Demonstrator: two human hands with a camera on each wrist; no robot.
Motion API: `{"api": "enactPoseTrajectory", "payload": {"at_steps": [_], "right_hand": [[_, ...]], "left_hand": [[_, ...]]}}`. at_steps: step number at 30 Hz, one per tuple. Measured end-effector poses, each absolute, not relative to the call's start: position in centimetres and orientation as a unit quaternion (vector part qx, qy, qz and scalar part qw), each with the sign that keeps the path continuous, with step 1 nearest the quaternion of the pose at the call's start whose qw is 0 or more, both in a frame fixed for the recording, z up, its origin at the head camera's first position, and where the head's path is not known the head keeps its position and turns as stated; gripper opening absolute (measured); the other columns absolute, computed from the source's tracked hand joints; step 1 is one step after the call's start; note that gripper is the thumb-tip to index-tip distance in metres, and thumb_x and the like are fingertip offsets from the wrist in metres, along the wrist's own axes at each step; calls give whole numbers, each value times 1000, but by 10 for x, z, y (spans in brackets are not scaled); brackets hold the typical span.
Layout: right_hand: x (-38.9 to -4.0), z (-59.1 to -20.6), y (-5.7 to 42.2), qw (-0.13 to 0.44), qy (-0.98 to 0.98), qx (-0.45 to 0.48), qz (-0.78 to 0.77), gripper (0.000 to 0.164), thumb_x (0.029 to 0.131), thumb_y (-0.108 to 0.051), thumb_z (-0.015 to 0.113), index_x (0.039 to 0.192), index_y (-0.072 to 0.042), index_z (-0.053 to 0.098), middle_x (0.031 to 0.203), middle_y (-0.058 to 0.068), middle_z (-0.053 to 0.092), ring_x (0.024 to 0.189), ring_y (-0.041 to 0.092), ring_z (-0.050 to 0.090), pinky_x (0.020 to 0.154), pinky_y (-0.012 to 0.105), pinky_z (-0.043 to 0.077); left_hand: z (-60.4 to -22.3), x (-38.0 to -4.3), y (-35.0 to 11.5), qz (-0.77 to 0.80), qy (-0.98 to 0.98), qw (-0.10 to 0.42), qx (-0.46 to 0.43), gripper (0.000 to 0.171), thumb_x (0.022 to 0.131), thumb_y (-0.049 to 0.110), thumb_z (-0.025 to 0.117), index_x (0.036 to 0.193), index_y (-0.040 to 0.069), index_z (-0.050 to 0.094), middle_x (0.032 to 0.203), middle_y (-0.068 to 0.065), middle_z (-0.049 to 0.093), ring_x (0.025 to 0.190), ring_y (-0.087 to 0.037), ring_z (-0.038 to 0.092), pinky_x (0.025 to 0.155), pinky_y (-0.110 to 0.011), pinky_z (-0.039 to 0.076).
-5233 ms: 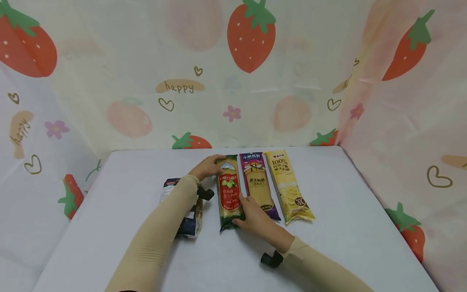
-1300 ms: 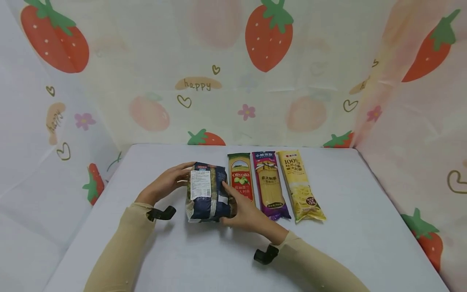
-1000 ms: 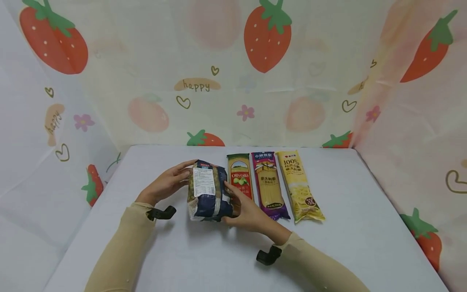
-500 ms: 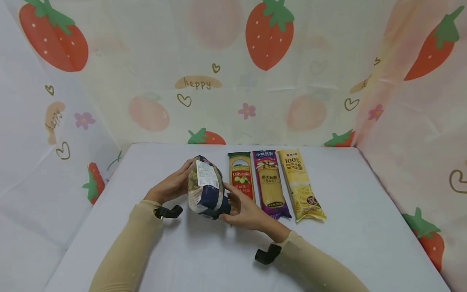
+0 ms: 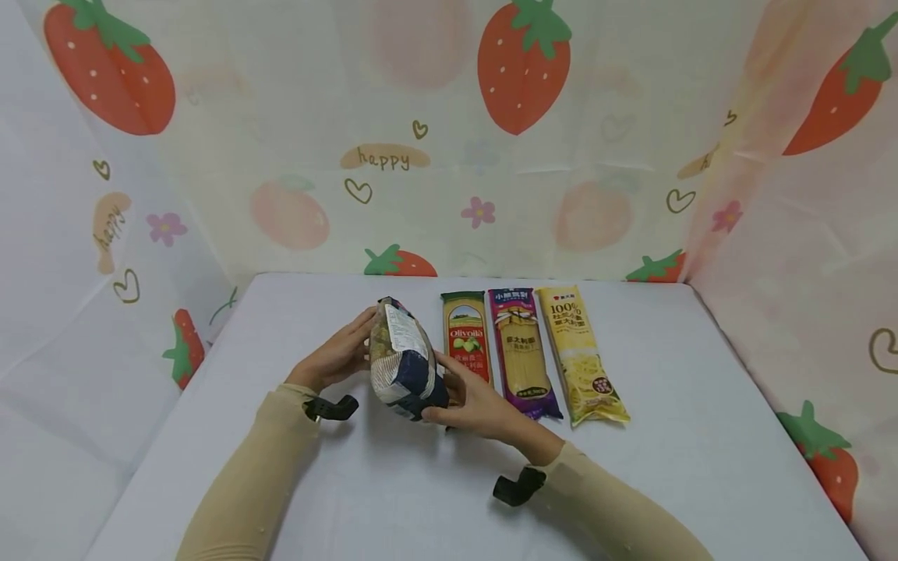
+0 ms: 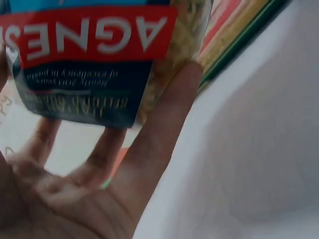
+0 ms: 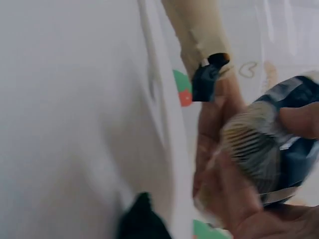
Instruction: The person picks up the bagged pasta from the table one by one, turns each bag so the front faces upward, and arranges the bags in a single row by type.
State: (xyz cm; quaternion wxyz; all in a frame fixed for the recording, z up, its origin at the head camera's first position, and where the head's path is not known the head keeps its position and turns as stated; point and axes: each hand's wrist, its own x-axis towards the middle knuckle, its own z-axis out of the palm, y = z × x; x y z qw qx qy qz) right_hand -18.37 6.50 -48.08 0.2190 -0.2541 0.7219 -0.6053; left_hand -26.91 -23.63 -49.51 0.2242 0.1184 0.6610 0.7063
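In the head view a dark blue bag of pasta (image 5: 403, 362) with a white label is held tilted over the table by both hands. My left hand (image 5: 335, 357) grips its left side; the left wrist view shows the thumb along the clear window of the bag (image 6: 99, 45) and fingers behind its red AGNESI band, upside down there. My right hand (image 5: 484, 401) grips the lower right, with the thumb (image 7: 301, 119) across the bag in the right wrist view. Just right of the bag lies a green and red spaghetti packet (image 5: 466, 331), partly hidden by the right hand.
Beside the green packet lie a purple spaghetti packet (image 5: 522, 351) and a yellow pasta packet (image 5: 578, 354), roughly in a row. They rest on a white-covered table (image 5: 673, 467). A strawberry-print cloth (image 5: 302, 101) rises behind and at both sides.
Earlier both hands were on the green packet and the pasta bag lay at the left. The hands now hold the bag up, and over the last second it has turned and tilted.
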Motion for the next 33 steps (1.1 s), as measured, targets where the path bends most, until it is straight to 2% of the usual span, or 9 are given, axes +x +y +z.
{"api": "enactPoseTrajectory", "payload": {"at_steps": [5,9,12,15,18,21,24,27,33], "right_hand": [[-180,-466,64,175,773,-257,-553,97,96,-19,84,173,-24,25,172,12,34,148,45,49,113,58,50],[-176,-457,64,140,822,-257,-488,100,95,-29,86,173,-31,23,170,10,39,145,41,53,110,58,53],[-173,-455,62,121,844,-262,-453,103,93,-35,88,173,-33,22,167,10,45,142,36,56,110,57,53],[-171,-455,58,105,853,-267,-435,106,92,-37,89,173,-35,21,165,10,46,138,34,58,111,58,52],[-171,-454,54,91,863,-270,-418,111,89,-40,90,173,-38,18,166,9,44,142,33,54,114,59,49],[-171,-455,50,82,870,-261,-410,114,87,-47,91,173,-39,16,167,9,43,146,31,50,115,59,48],[-172,-456,47,72,876,-253,-405,116,86,-50,91,174,-37,16,167,9,43,142,29,52,113,58,50],[-173,-459,48,63,873,-257,-410,112,88,-47,89,174,-33,19,165,11,44,139,30,53,111,57,51],[-181,-469,53,61,844,-229,-482,100,92,-34,86,172,-30,27,167,12,42,141,32,54,110,58,52]], "left_hand": [[-488,-270,-234,690,697,180,77,61,115,48,47,165,17,35,152,-20,46,112,-29,67,77,-38,62],[-486,-270,-233,666,728,161,37,62,114,46,48,166,14,36,162,-27,38,128,-45,59,78,-38,61],[-485,-267,-231,648,746,154,9,66,112,50,53,166,16,38,165,-26,37,139,-53,51,82,-41,61],[-482,-266,-229,630,762,147,-6,71,107,57,59,164,19,43,164,-24,42,139,-52,54,85,-44,63],[-477,-265,-225,616,775,141,-14,73,104,61,63,163,21,46,163,-23,45,134,-49,60,85,-46,64],[-472,-263,-219,601,788,133,-12,75,104,62,64,163,20,46,163,-24,45,133,-50,60,87,-50,65],[-466,-259,-213,586,801,124,-2,78,103,62,65,163,17,45,164,-26,42,136,-50,57,89,-53,64],[-463,-257,-209,577,808,114,3,84,102,64,65,164,14,40,165,-26,36,138,-49,54,89,-54,64],[-460,-255,-210,612,784,99,-3,88,105,65,57,167,11,24,168,-27,27,135,-52,56,91,-52,64]]}}
